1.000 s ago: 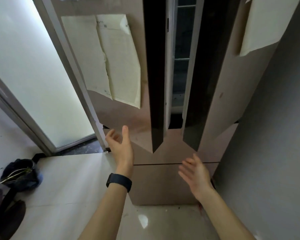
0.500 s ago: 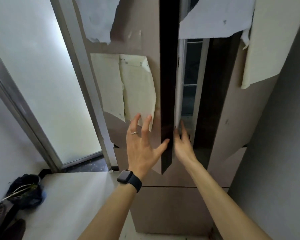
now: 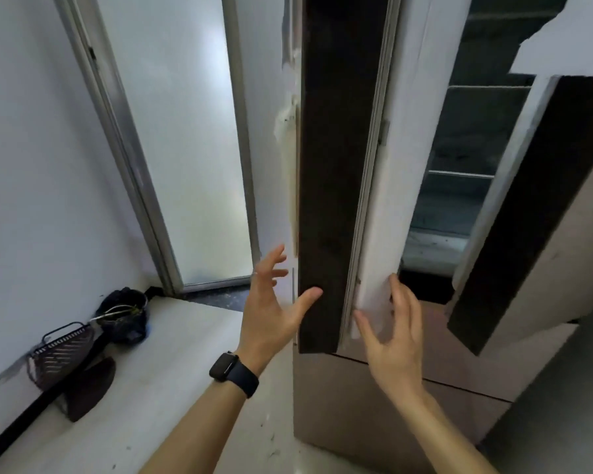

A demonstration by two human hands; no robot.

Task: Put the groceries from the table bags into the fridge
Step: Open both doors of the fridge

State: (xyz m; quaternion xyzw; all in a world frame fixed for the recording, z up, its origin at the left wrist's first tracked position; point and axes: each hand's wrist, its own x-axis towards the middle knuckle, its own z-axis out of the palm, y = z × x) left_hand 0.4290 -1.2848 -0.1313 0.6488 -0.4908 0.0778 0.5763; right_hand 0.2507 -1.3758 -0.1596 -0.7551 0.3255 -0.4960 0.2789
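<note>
While the fridge stands ajar, I see my left hand with fingers spread and thumb at the dark edge of the left door. My right hand lies straight-fingered on its inner face. Beyond it are dim shelves, contents indiscernible.

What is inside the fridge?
Between the left door and the right door, only dim shelves show, with no food visible on them. The doors cover the rest of the fridge, so anything there is hidden.
</note>
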